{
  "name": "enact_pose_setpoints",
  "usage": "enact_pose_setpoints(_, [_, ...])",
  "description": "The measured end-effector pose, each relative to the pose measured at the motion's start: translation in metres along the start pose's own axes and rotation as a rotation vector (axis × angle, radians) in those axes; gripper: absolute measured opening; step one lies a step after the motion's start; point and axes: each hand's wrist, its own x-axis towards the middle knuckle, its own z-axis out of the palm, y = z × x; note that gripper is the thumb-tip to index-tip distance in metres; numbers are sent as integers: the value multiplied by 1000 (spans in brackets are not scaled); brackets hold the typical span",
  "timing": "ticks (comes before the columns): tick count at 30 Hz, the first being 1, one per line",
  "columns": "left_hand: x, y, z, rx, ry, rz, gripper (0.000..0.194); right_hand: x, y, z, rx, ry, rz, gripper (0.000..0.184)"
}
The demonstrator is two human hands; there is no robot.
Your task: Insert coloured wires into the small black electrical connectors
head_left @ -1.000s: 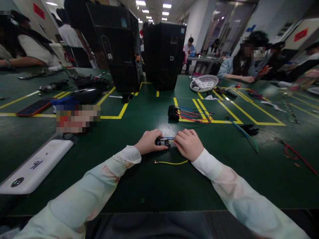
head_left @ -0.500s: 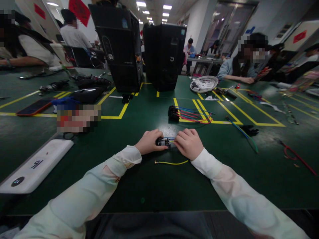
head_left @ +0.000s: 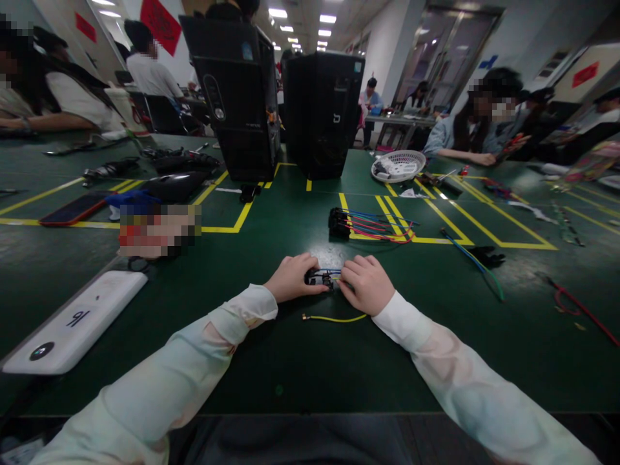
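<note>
Between my hands is a small black connector part [head_left: 325, 279] with blue and yellow wires running from it to the right. My left hand [head_left: 293, 278] grips its left side, fingers behind and thumb in front. Closed around the wires at the right is my right hand [head_left: 367, 283]; its fingertips hide the wire ends. On the table just in front of me lies a loose yellow wire [head_left: 334, 319] with a metal terminal at its left end, its other end passing under my right hand. Farther off sits a black connector bundle [head_left: 340, 222] with blue and red wires.
To the left lies a white device [head_left: 80, 323] marked 16. Two black computer towers [head_left: 232, 103] stand at the back beside a white basket [head_left: 398, 165]. Blue-green wires [head_left: 477, 263] and a red wire [head_left: 581, 310] lie on the right. A person [head_left: 477, 129] sits across the table.
My hands keep nearly the same grip on the connector and wires. The whole view has shifted slightly, so everything appears a little farther right.
</note>
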Motion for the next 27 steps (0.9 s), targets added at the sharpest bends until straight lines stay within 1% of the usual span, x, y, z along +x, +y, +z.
enact_pose_setpoints(5, [1,-1,1,-1,-8,-1,41,-1,0,0,-75,65,16,19])
enact_pose_setpoints(9, [1,-1,1,-3,-13,8,40,-1,2,2,-96,89,31,20])
enact_pose_setpoints(13, [1,0,0,11,-17,13,40,0,5,1,-61,72,42,21])
enact_pose_setpoints(18, [0,1,-1,20,-2,-7,40,0,7,-1,-1,43,-47,23])
enact_pose_setpoints(24, [1,-1,-2,-23,-33,19,41,1,8,1,-7,65,30,25])
enact_pose_setpoints(27, [1,-1,-2,-20,-28,11,41,1,9,2,37,47,-7,24])
